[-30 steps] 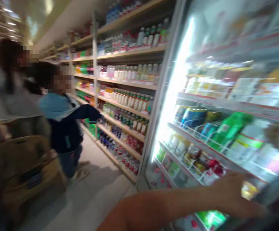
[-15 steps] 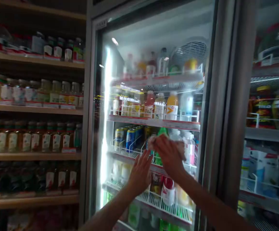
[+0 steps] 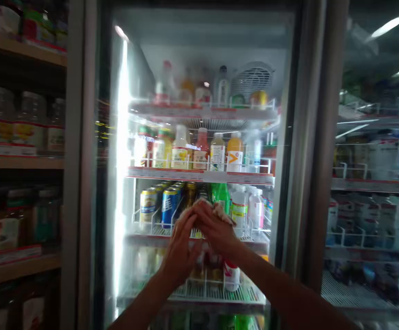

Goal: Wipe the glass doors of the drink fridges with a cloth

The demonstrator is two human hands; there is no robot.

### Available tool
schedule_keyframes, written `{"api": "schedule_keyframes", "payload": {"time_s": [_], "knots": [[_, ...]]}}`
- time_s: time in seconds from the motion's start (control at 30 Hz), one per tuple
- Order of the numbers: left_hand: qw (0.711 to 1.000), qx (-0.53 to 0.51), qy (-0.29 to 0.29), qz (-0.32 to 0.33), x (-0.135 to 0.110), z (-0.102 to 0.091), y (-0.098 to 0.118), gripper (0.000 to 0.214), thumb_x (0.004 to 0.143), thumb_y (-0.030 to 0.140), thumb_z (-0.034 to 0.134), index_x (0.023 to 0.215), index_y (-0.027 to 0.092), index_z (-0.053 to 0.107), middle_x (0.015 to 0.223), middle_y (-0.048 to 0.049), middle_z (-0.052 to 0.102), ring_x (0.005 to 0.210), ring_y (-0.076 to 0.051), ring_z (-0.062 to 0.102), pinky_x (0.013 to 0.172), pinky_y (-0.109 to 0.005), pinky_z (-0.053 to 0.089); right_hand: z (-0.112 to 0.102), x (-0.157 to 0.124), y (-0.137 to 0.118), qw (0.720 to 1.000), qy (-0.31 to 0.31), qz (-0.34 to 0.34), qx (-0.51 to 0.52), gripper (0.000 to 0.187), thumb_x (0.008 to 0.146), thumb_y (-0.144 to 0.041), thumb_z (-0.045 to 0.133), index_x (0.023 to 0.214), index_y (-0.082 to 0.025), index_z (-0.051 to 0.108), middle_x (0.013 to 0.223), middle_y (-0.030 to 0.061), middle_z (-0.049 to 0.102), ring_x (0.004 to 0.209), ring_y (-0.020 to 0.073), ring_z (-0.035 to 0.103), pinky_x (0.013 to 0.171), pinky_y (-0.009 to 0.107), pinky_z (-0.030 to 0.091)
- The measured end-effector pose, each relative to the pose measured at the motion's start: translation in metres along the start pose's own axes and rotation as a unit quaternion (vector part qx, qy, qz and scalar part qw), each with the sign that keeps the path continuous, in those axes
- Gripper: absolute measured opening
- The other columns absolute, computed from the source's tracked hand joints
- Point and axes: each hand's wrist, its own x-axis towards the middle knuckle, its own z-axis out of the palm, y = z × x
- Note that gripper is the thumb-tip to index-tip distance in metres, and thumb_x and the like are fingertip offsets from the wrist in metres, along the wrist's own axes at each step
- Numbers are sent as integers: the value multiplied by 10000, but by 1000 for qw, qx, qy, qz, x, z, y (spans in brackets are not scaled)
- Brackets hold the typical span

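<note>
Both my hands are raised in front of the glass door (image 3: pixel 141 64) of a lit drinks fridge. My right hand (image 3: pixel 216 231) is closed on a pale crumpled cloth (image 3: pixel 221 210) held against the glass at mid height. My left hand (image 3: pixel 180 250) reaches up beside it with its fingers stretched out, and its fingertips touch the cloth and the right hand. Behind the glass, level with the hands, stand blue and yellow cans (image 3: pixel 168 205), a green bottle (image 3: pixel 222 195) and white bottles (image 3: pixel 251 207). Motion blur softens the hands.
The fridge's grey frame (image 3: pixel 79 183) borders wooden shelves (image 3: pixel 20 161) of bottled drinks on the left. A second glass-door fridge (image 3: pixel 374 183) stands to the right, past a wide post (image 3: pixel 318 160). Juice bottles (image 3: pixel 216 151) fill the shelf above the hands.
The view swung from the aisle with two people to face the fridge. My hands rose to the glass, and the left hand has closed in on the right hand and its cloth.
</note>
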Motion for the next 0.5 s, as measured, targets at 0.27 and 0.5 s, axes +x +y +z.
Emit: {"api": "schedule_keyframes", "payload": {"time_s": [0.27, 0.5], "knots": [[998, -63, 13, 9, 27, 32, 8, 505, 878, 294, 448, 1362, 247, 310, 1391, -100, 382, 1278, -238, 380, 1014, -428, 393, -31, -8, 42, 978, 51, 150, -138, 375, 909, -212, 348, 1244, -214, 518, 1419, 22, 387, 1396, 207, 118, 1102, 441, 259], [992, -114, 33, 32, 50, 60, 50, 519, 880, 265, 441, 1373, 233, 285, 1407, -106, 361, 1307, -228, 336, 1052, -442, 347, -55, -25, 73, 945, 110, 273, -144, 444, 878, -145, 341, 1308, -192, 443, 1451, 70, 318, 1397, 222, 115, 1122, 488, 214]]}}
